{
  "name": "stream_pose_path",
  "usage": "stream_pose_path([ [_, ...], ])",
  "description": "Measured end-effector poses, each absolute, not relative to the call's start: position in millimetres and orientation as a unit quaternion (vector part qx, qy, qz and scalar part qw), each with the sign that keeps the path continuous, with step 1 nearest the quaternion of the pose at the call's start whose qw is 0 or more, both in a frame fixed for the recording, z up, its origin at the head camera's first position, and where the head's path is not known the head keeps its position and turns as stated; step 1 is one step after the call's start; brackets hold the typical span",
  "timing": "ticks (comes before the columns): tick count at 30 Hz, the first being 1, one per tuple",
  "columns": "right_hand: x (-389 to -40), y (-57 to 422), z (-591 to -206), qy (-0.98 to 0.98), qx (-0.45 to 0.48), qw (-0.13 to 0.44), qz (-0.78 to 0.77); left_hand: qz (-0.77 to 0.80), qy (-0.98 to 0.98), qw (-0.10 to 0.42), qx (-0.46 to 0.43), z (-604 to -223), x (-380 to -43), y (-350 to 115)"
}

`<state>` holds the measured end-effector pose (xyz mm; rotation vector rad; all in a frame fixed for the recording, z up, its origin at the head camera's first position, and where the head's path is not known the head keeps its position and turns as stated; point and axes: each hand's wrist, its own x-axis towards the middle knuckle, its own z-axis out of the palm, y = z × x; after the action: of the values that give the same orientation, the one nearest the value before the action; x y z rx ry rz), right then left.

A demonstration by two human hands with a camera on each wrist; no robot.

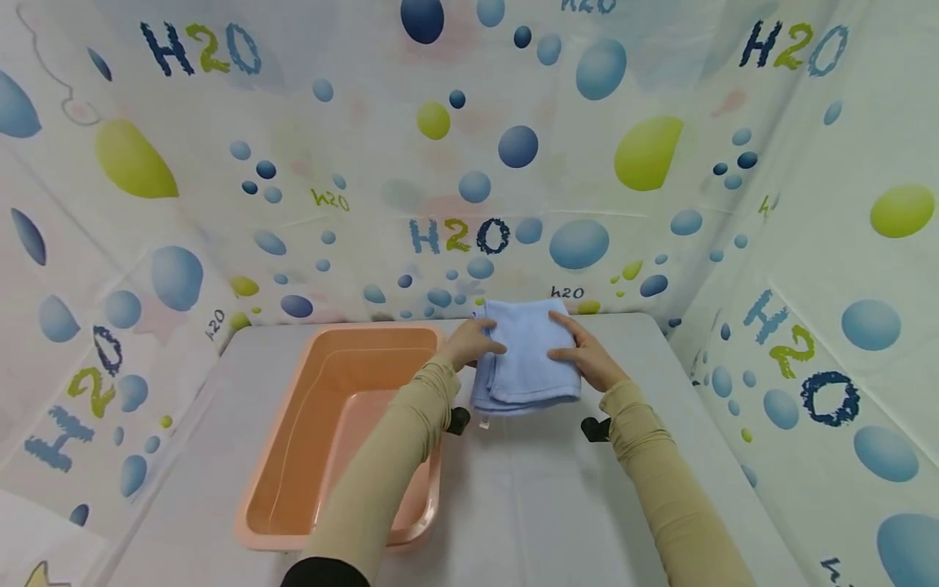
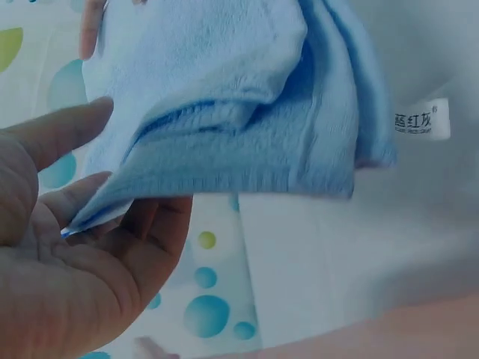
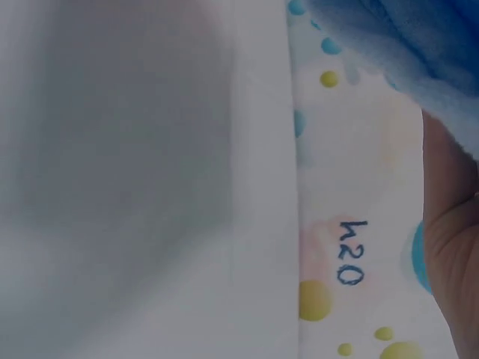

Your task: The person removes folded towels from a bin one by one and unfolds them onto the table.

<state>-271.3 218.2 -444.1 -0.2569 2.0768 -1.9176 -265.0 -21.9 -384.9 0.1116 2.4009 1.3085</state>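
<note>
A folded light-blue towel (image 1: pixel 531 350) is held up above the far part of the table, between both hands. My left hand (image 1: pixel 468 344) grips its left edge; in the left wrist view the thumb (image 2: pixel 75 127) is in front and fingers pass behind the cloth. Several folded layers hang at the lower edge, with a small white label (image 2: pixel 423 120) sticking out. My right hand (image 1: pixel 594 363) holds the right side, fingers spread over the upper corner and thumb on the front face. In the right wrist view, only part of the towel (image 3: pixel 419 52) and hand (image 3: pixel 456 224) shows.
An orange plastic basin (image 1: pixel 282 456) stands on the white table (image 1: pixel 528 505), left of the towel and beneath my left forearm. Behind and at both sides hang white curtains (image 1: pixel 367 163) with blue and green dots. Black wrist mounts (image 1: pixel 458 421) jut from both sleeves.
</note>
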Motion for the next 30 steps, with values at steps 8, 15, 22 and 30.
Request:
stream_pose_path([
  [8,-281,216,-461,0.72,-0.064,0.136,-0.677,0.524,0.84,0.138,-0.014,-417,-281,-8],
  [15,-281,219,-481,0.733,-0.029,0.119,-0.669,0.482,0.874,0.06,-0.016,-502,-331,-1],
  [22,-284,221,-489,0.758,-0.008,0.101,-0.645,0.467,0.882,-0.021,-0.057,-566,-368,19],
  [30,-279,216,-508,0.789,0.01,0.106,-0.605,0.487,0.867,0.018,-0.108,-476,-289,21],
])
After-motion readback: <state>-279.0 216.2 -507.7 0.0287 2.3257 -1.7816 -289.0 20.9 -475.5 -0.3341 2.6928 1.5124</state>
